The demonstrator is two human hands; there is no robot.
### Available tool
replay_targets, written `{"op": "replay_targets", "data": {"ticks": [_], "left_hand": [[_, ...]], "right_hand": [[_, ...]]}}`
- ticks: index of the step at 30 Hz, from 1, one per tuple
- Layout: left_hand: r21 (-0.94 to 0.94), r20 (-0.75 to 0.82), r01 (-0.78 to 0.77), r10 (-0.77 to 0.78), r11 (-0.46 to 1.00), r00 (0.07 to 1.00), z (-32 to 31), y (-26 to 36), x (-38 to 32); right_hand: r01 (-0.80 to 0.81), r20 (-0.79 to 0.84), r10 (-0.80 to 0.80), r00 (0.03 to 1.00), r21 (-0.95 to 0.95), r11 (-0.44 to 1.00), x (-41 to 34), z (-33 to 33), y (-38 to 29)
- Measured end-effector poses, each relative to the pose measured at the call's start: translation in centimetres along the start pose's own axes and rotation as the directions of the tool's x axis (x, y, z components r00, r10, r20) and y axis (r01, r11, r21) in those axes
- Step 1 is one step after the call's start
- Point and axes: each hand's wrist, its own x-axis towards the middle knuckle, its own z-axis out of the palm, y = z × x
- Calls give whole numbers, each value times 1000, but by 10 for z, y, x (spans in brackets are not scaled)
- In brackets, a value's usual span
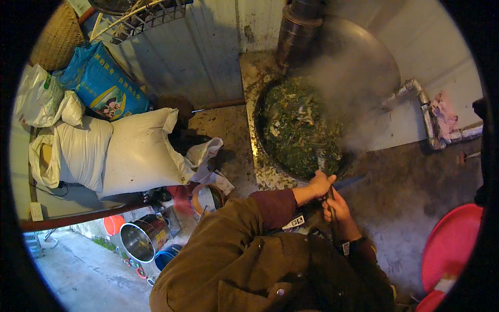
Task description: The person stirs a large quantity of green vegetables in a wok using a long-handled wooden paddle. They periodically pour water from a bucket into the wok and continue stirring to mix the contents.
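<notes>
A large round cauldron (259,117) set into a stove top holds a steaming mass of chopped greens (296,132) with paler bits in it. Both hands grip the dark handle (332,216) of a long tool. My left hand (320,185) is higher up, close to the cauldron's near rim. Just below it, my right hand (337,206) wraps the same handle nearer my body. The tool's pale metal end (321,158) reaches into the greens, which partly hide it, so its full shape cannot be made out. Steam blurs the cauldron's right side.
A stovepipe (298,29) rises behind the cauldron, beside a large round metal lid (376,58). Foil-wrapped piping (427,117) with a pink cloth (444,113) runs along the right wall. White sacks (136,152) and a blue sack (107,85) lie left. A red basin (448,245) stands lower right.
</notes>
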Motion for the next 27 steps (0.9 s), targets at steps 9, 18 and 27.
{"op": "replay_targets", "data": {"ticks": [9, 18, 27], "left_hand": [[111, 387, 81, -118, 990, 914, 63, -39, -26], [45, 318, 252, -253, 967, 914, 48, -53, 32], [-250, 399, 188, -76, 950, 914, 63, -21, -9]], "right_hand": [[-76, -233, 3, 973, -308, 948, -49, -53, 80], [-159, -160, 139, 977, -120, 980, 18, -52, 68], [-150, -234, 60, 970, -387, 910, -50, -33, 15]]}}
